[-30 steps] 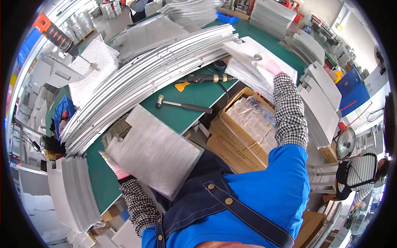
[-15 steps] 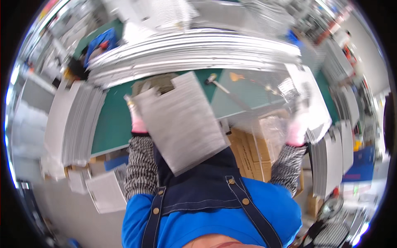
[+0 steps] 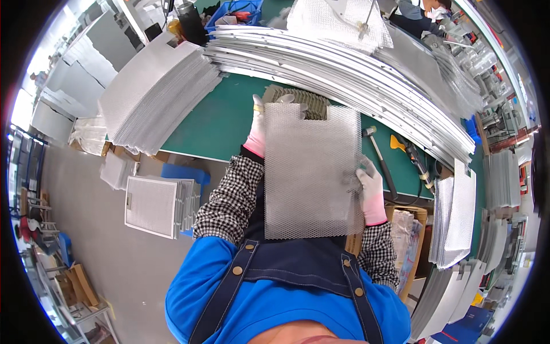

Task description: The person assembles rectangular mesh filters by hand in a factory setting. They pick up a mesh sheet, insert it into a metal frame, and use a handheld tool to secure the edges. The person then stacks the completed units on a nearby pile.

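A grey metal mesh sheet [image 3: 312, 178] with a notch in its top edge hangs upright before my chest, over the table's front edge. My left hand [image 3: 258, 123], in a white and pink glove, grips its upper left edge, with fingertips showing at the top. At the right edge, my gloved right hand [image 3: 369, 186] closes its fingers on the same sheet. Whether a second layer lies behind it there, I cannot tell. An olive-brown mesh pile [image 3: 292, 97] lies on the table just beyond the sheet, partly hidden by it.
The green table [image 3: 197, 129] carries stacked mesh sheets [image 3: 163, 94] at left and long silver metal strips [image 3: 344, 74] at the back. A hammer [image 3: 381, 157], an orange scraper [image 3: 397, 142] and a power tool [image 3: 421, 166] lie at right. More sheets [image 3: 455, 212] stand beyond. Framed panels [image 3: 152, 206] sit low at left.
The mesh sheet has gone from tilted to upright. My right hand has come in from the stack at right, where a blurred sheet showed beside it, to this sheet's edge. My view has turned.
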Motion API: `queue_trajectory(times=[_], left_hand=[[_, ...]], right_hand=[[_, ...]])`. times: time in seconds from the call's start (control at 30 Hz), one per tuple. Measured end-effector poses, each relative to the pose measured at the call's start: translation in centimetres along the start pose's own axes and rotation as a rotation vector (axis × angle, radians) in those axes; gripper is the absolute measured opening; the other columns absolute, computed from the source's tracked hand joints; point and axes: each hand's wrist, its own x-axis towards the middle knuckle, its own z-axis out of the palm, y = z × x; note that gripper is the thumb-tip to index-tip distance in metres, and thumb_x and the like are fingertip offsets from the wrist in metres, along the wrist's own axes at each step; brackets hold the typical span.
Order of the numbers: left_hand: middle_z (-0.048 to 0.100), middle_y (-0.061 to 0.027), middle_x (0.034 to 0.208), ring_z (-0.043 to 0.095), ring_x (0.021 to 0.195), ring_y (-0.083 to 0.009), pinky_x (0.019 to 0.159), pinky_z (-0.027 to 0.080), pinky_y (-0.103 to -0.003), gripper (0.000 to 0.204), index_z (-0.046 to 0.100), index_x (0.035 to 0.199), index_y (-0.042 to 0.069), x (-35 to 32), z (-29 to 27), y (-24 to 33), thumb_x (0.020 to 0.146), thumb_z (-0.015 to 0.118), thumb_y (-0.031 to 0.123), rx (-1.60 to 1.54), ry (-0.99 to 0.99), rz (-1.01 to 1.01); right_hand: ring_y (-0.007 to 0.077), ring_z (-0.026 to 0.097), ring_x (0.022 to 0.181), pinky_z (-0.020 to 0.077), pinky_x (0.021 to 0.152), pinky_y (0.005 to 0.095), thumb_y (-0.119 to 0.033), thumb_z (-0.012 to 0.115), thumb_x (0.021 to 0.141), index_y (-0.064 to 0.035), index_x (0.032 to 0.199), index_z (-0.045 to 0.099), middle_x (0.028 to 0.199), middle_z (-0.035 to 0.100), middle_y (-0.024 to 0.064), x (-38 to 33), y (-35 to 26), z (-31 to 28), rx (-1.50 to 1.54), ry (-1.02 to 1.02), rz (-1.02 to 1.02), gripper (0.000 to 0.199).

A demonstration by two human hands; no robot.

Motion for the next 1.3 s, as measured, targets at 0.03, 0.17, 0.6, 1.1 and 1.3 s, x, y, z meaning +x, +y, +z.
queue_trajectory(times=[0.03, 0.17, 0.6, 1.1, 1.3], left_hand=[[0.058, -0.0276, 0.128, 0.06, 0.11, -0.0388, 0.09, 0.055, -0.056, 0.085, 0.056, 0.129, 0.01, 0.2, -0.2, 0.1, 0.086, 0.048, 0.082, -0.024, -0.042, -0.009], [0.06, -0.0263, 0.122, 0.063, 0.101, -0.0372, 0.085, 0.057, -0.055, 0.083, 0.055, 0.127, 0.009, 0.1, 0.8, -0.3, 0.085, 0.052, 0.081, -0.072, -0.089, -0.011], [0.059, -0.0183, 0.133, 0.061, 0.117, -0.0286, 0.097, 0.054, -0.043, 0.098, 0.047, 0.144, -0.001, -3.7, 9.6, 9.5, 0.087, 0.054, 0.078, 0.585, 0.151, 0.649], [0.054, -0.0194, 0.141, 0.054, 0.128, -0.0258, 0.112, 0.041, -0.04, 0.119, 0.028, 0.155, -0.005, -9.9, 7.8, -2.2, 0.077, 0.067, 0.077, 0.798, -0.334, 0.038], [0.051, -0.0221, 0.138, 0.053, 0.128, -0.0294, 0.111, 0.041, -0.044, 0.119, 0.026, 0.155, -0.004, -12.7, 8.6, -2.9, 0.075, 0.078, 0.067, 0.673, -0.51, -0.155]], right_hand=[[0.0182, 0.064, 0.107, 0.053, 0.093, 0.0304, 0.004, 0.048, 0.094, 0.0091, 0.14, 0.047, 0.124, 0.063, 0.0145, -0.2, -0.2, 0.2, -0.015, 0.015, 0.006, 0.047], [0.0173, 0.063, 0.106, 0.0527, 0.091, 0.0298, 0.002, 0.05, 0.094, 0.0097, 0.14, 0.047, 0.123, 0.063, 0.0141, 0.0, 0.0, 0.1, -0.122, 0.022, -0.037, 0.047], [0.024, 0.049, 0.13, 0.0381, 0.111, 0.0374, -0.029, 0.078, 0.084, 0.0021, 0.155, 0.03, 0.138, 0.054, 0.0147, 1.0, 0.2, 1.9, -0.295, -0.34, -0.122, 0.091], [0.0124, 0.067, 0.097, 0.0532, 0.089, 0.0301, -0.015, 0.076, 0.089, 0.0033, 0.116, 0.071, 0.108, 0.073, 0.0044, -9.6, 14.6, -4.6, -0.312, -0.133, 0.16, 0.033], [0.02, 0.063, 0.113, 0.0502, 0.099, 0.0344, -0.017, 0.073, 0.091, 0.0037, 0.133, 0.059, 0.13, 0.065, 0.0117, -4.1, 3.8, -7.9, -0.396, -0.557, 0.243, 0.049]])
